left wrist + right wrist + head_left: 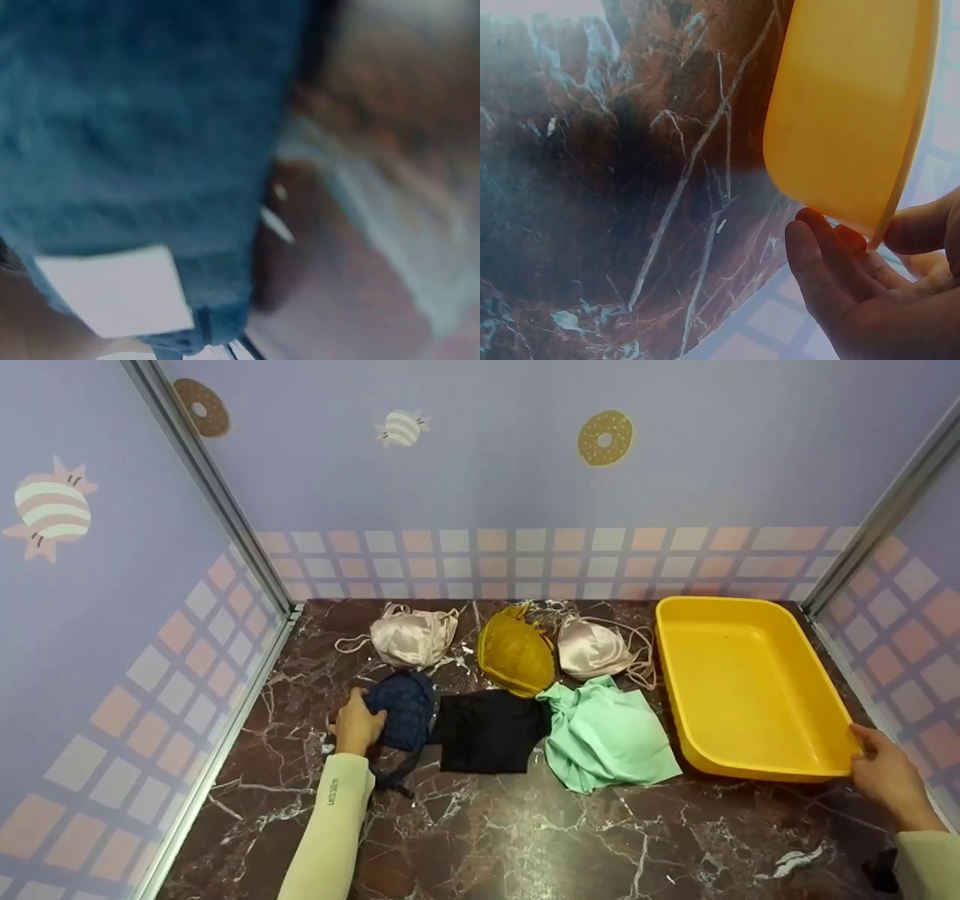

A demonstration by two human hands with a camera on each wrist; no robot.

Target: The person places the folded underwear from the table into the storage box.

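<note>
A: Where's the navy bra (403, 711)?

B: On the counter (525, 840), well left of the yellow tray (750, 682). The left hand (358, 725) grips its outer edge, the side away from the tray, thumb on the cup.

A: And the right hand (889, 772)?

B: Pinching the tray's rim at its near right corner, thumb at the rim, fingers curled in toward the outer wall.

A: What worries you?

B: The loose navy strap (397, 776). It trails on the bra's near side, and the band reaches toward the black garment (491, 731), which lies between the bra and the tray. If they've snagged, lifting one could drag the other. That edge hold might also let the cup slip or fold.

A: And the tray?

B: It's held at one corner, so an uneven pull could swivel or tip it. The mint garment (611, 735), just left of it, might get pushed or caught.

A: What can't you make out?

B: Most of the left fingertips. The left wrist view is blurred blue cloth with a white label (116, 292), no fingers. Part of the strap is hidden by the left sleeve (330, 825). And I can't tell whether the navy and black pieces are tangled or merely touching.
</note>
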